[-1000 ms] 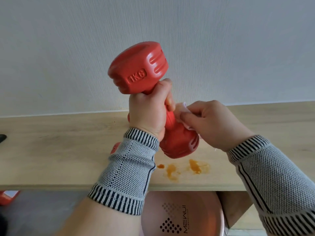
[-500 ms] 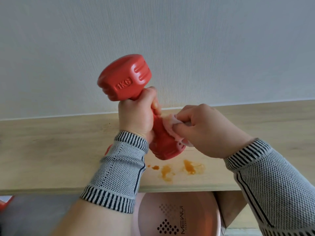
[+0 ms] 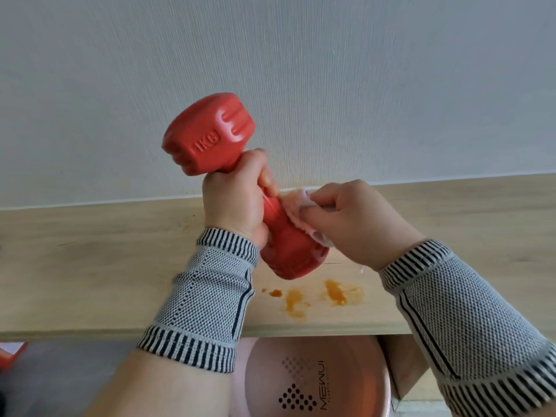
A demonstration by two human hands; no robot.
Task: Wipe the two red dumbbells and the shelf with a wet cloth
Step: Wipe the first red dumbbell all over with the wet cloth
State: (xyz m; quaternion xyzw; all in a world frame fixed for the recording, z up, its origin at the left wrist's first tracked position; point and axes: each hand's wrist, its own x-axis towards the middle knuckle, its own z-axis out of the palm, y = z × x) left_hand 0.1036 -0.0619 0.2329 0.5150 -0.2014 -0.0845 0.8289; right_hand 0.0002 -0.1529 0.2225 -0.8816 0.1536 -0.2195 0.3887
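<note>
Dumbbell [image 3: 210,136] up in the air over the shelf [image 3: 90,266], tilted, held by the left hand [image 3: 237,206] with its grip curled round the bar. Right hand [image 3: 352,224] pinching the pink cloth [image 3: 296,206] against the bar. Orange spots [image 3: 316,296] on the shelf, not wiped yet. No second dumbbell in sight. Pink bowl [image 3: 316,371] below the shelf, looks empty.

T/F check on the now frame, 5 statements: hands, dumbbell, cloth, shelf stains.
1. The left hand grips the red dumbbell by its handle. True.
2. The right hand is empty. False: it holds a pink cloth against the dumbbell.
3. Orange stains lie on the shelf. True.
4. The dumbbell lies flat on the shelf. False: it is held tilted above it.
5. A pink basin sits below the shelf edge. True.
</note>
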